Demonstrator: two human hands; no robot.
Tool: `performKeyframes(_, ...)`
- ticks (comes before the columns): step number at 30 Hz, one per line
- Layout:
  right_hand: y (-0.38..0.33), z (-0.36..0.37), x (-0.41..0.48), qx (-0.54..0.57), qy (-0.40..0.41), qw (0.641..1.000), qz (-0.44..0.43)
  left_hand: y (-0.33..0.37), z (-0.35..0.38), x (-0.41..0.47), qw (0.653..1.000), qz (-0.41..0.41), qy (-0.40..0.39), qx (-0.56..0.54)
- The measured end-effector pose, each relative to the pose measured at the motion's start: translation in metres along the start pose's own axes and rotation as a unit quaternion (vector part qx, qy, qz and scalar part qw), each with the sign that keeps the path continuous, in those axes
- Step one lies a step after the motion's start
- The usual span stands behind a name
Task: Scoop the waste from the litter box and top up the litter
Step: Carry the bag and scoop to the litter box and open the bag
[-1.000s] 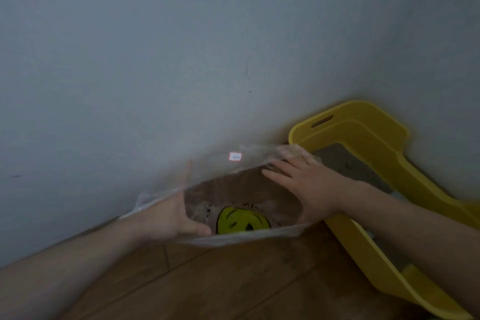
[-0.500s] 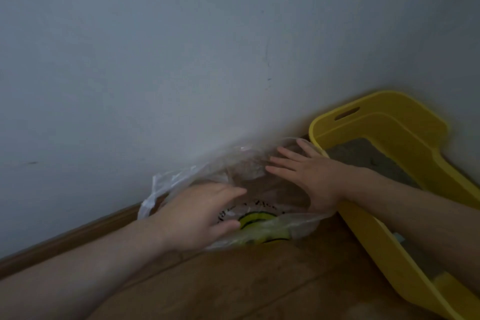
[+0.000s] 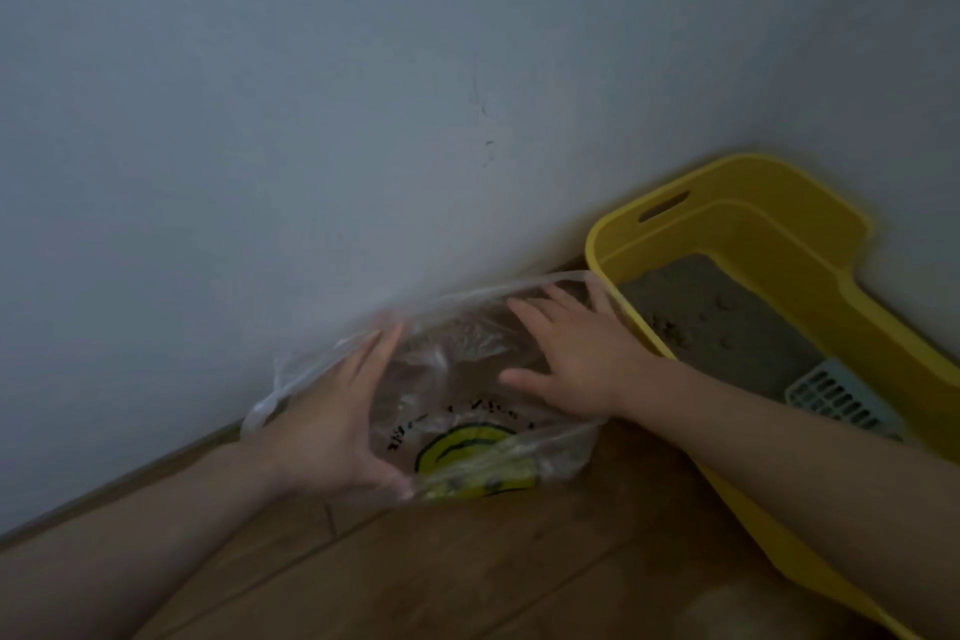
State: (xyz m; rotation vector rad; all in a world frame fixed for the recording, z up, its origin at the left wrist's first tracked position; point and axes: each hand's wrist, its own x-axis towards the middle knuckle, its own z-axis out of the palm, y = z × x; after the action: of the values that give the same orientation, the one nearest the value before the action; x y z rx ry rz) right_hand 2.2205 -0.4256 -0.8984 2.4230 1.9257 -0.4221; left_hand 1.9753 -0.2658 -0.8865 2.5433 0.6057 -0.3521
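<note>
Head view, wooden floor, grey wall, litter box, left hand and right hand flat on bag, grips unclenched

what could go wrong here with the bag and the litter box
The plastic bag is limp, spread only by the left hand and right hand; released, its mouth may collapse so waste misses. It lies outside the litter box, so litter from the scoop could spill on the wooden floor.
</note>
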Motion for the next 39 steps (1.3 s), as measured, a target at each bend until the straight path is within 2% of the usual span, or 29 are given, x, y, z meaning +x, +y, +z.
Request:
performKeyframes(2, -0.011, 0.009, 0.002, -0.004, -0.005, 1.0, 0.016, -0.001, 0.006, 0.001, 0.998, -0.03, 0.001, -0.054)
performKeyframes(5, -0.008, 0.018, -0.002, -0.043, -0.051, 0.998, -0.005, -0.002, 0.013, 0.001, 0.989, -0.085, -0.013, -0.118)
performKeyframes(11, 0.012, 0.039, -0.013, -0.088, -0.108, 0.988, -0.062, -0.002, 0.036, -0.008, 0.977, -0.157, -0.058, -0.134)
performKeyframes(14, 0.014, 0.044, -0.013, -0.129, -0.136, 0.979, -0.074, 0.0, 0.044, -0.011, 0.971, -0.178, -0.051, -0.153)
performKeyframes(17, 0.015, 0.039, -0.011, -0.154, -0.137, 0.976, -0.077, 0.0, 0.043, -0.01, 0.971, -0.199, -0.041, -0.128)
performKeyframes(20, 0.012, 0.033, -0.012, -0.163, -0.135, 0.974, -0.079, 0.003, 0.042, -0.011, 0.955, -0.217, -0.032, -0.2)
performKeyframes(26, 0.006, 0.027, -0.018, -0.163, -0.122, 0.975, -0.089, 0.015, 0.036, -0.015, 0.94, -0.237, -0.039, -0.242)
performKeyframes(28, 0.004, 0.023, -0.02, -0.172, -0.12, 0.973, -0.093, 0.03, 0.026, -0.011, 0.953, -0.234, -0.053, -0.186)
performKeyframes(30, 0.004, 0.02, -0.022, -0.178, -0.122, 0.972, -0.093, 0.053, 0.007, -0.006, 0.974, -0.205, -0.036, -0.086)
performKeyframes(32, 0.003, 0.019, -0.022, -0.179, -0.123, 0.972, -0.094, 0.073, -0.014, 0.0, 0.991, -0.129, 0.037, 0.01)
performKeyframes(34, 0.002, 0.019, -0.022, -0.177, -0.126, 0.972, -0.093, 0.084, -0.028, 0.008, 0.993, -0.021, 0.087, 0.077)
performKeyframes(36, 0.001, 0.019, -0.023, -0.177, -0.13, 0.971, -0.094, 0.088, -0.034, 0.018, 0.987, 0.06, 0.054, 0.141)
performKeyframes(39, 0.002, 0.018, -0.024, -0.169, -0.125, 0.973, -0.093, 0.075, -0.022, 0.04, 0.962, 0.098, -0.059, 0.248)
